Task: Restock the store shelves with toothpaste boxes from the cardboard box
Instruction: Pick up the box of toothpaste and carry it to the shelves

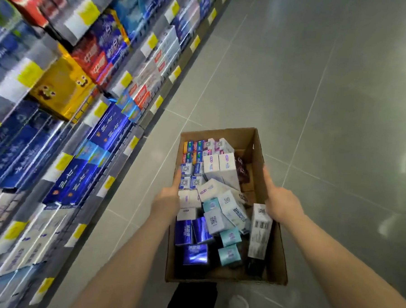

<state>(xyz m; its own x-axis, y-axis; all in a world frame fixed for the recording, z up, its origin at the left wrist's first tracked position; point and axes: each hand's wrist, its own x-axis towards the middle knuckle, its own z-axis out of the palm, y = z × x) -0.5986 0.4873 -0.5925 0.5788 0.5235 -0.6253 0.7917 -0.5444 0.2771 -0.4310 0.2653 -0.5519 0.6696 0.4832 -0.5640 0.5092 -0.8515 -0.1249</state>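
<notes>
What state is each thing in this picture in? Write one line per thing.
Box: open, held up, partly full.
Toothpaste boxes: jumbled inside the box.
Left hand: holding the box's left wall.
Right hand: holding the box's right wall.
Shelves: stocked.

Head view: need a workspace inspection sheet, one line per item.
Surface: grey tiled floor; whether the box rests on it cannot be told.
Job's things: open cardboard box full of mixed toothpaste boxes, some upright, some tipped; shelves on the left already stocked, yellow price tags along the edges.
Clutter: nothing seen.
Grips: left hand on the box's left wall, right hand on its right wall; fingers partly hidden, how they curl cannot be told.
Cables: nothing seen.
Surroundings: store aisle; the person's white shoe below the box.
</notes>
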